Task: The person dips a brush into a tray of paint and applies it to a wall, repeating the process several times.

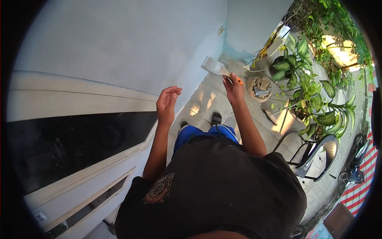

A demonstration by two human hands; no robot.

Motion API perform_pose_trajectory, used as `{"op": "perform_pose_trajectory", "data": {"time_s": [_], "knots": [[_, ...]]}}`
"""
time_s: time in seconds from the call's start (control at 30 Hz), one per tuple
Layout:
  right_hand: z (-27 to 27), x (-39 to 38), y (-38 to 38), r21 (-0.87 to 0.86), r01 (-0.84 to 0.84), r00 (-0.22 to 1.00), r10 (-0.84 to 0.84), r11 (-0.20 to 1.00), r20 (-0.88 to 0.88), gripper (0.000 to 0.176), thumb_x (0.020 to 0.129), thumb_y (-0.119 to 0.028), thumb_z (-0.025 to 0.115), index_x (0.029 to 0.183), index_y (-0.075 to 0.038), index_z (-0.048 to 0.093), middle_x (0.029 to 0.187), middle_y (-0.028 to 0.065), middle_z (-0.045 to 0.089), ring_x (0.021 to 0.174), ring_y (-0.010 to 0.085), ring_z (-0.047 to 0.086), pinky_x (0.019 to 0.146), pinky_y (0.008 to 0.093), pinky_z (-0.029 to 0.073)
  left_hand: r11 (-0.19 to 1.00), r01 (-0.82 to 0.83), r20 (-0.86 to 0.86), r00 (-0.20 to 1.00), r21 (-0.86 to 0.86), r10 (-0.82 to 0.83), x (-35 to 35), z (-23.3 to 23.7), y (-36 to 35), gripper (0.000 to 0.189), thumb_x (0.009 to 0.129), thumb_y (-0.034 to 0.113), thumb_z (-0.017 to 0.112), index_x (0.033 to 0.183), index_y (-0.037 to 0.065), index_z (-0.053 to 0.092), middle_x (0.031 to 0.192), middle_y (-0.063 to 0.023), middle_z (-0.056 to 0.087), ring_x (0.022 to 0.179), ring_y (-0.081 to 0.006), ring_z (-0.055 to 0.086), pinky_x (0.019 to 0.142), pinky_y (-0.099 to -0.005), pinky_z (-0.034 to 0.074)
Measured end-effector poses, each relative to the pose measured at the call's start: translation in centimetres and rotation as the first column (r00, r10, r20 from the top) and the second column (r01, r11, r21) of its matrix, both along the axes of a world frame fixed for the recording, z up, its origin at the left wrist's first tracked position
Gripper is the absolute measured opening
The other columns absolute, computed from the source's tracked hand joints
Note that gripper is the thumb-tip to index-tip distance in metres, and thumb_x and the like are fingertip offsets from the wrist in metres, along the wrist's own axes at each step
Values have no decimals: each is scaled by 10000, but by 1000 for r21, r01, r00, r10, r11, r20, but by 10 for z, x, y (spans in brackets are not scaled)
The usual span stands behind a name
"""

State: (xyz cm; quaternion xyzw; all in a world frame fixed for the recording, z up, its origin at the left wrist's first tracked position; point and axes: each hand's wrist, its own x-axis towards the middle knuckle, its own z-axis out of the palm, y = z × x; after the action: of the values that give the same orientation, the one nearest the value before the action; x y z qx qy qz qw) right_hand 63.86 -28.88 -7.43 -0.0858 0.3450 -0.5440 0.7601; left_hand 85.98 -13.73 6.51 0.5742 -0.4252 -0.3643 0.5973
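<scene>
My right hand (pixel 234 89) grips a paintbrush (pixel 217 67) by its orange-ended handle. The brush's wide, whitish bristles point up and left, toward the wall (pixel 131 44). My left hand (pixel 168 105) is raised near that wall, fingers loosely bent and apart, with nothing in it. The wall is pale grey-blue, with bluish patches low down near the corner. A round container (pixel 259 88) that looks like an open sack or bucket stands on the floor to the right of my right hand; what lies inside is hard to make out.
Potted plants (pixel 298 65) line the right side. A chair (pixel 318 157) stands behind them on the tiled floor (pixel 203 101). To the left is a dark window (pixel 79 145) with a cream frame. A motorcycle (pixel 354 163) is parked farther right.
</scene>
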Motion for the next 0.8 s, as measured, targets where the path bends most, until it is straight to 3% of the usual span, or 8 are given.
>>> {"op": "perform_pose_trajectory", "data": {"time_s": [0.2, 0.3, 0.37, 0.47, 0.53, 0.67, 0.73, 0.8], "knots": [[-57, 65, 9, 110, 11, 999, -7, 994, -39, 237, 899, -185, 645, 1075, -74, 531, 1025, 101, 621, 983, 263, 646, 827, 365, 534, 992, 59, 10, 998, 110, -61, 30, -6, -14, 238, 953, 85, 477, 1167, 15, 551, 1089, -118, 643, 988, -177, 591, 875, -318, 451], [-64, 112, -2, 141, 7, 999, -11, 990, 30, 248, 904, -175, 634, 1103, -68, 530, 1031, 100, 616, 986, 265, 642, 831, 364, 532, 983, 97, 10, 995, 157, -100, 50, -8, -18, 239, 953, 86, 475, 1169, 14, 549, 1093, -123, 643, 987, -180, 592, 874, -317, 451], [-56, 142, -17, 103, 17, 981, -36, 995, 191, 240, 909, -160, 623, 1109, -59, 537, 1045, 102, 609, 982, 269, 639, 839, 363, 532, 976, 114, 26, 992, 185, -121, 66, -8, -19, 240, 952, 83, 474, 1169, 13, 549, 1094, -123, 643, 986, -180, 592, 874, -316, 451], [-64, 176, -38, 47, 62, 979, -70, 997, 193, 218, 913, -149, 615, 1098, -58, 543, 1069, 104, 599, 975, 269, 638, 854, 362, 528, 966, 124, 53, 989, 226, -140, 88, -12, -17, 243, 951, 78, 471, 1171, 12, 547, 1093, -124, 643, 983, -181, 593, 872, -315, 453], [-98, 191, -47, 75, 105, 974, -118, 992, 193, 205, 897, -131, 632, 1070, -47, 560, 1019, 109, 618, 935, 263, 651, 831, 354, 547, 958, 136, 71, 985, 252, -158, 104, -14, -15, 244, 950, 77, 471, 1173, 11, 546, 1092, -125, 643, 981, -181, 594, 871, -315, 454], [-188, 195, -45, 203, 206, 978, -193, 957, -79, 162, 881, -111, 642, 1007, -23, 593, 938, 110, 644, 832, 243, 673, 699, 314, 580, 940, 183, 33, 979, 287, -200, 127, -20, -10, 248, 949, 83, 491, 1180, 6, 539, 1103, -118, 637, 994, -169, 583, 883, -309, 439], [-205, 198, -41, 258, 268, 963, -245, 928, -116, 147, 861, -102, 664, 972, -18, 615, 902, 108, 650, 794, 231, 679, 679, 306, 584, 929, 177, 40, 979, 324, -200, 135, -21, -9, 247, 949, 83, 492, 1177, 1, 538, 1106, -117, 636, 997, -169, 584, 884, -309, 438], [-212, 202, -41, 256, 328, 921, -248, 909, -301, 138, 849, -95, 678, 950, -16, 625, 875, 103, 651, 765, 219, 680, 690, 304, 582, 924, 182, 34, 978, 335, -205, 140, -25, -9, 247, 949, 82, 492, 1177, 0, 538, 1106, -116, 636, 998, -169, 585, 884, -309, 439]]}}
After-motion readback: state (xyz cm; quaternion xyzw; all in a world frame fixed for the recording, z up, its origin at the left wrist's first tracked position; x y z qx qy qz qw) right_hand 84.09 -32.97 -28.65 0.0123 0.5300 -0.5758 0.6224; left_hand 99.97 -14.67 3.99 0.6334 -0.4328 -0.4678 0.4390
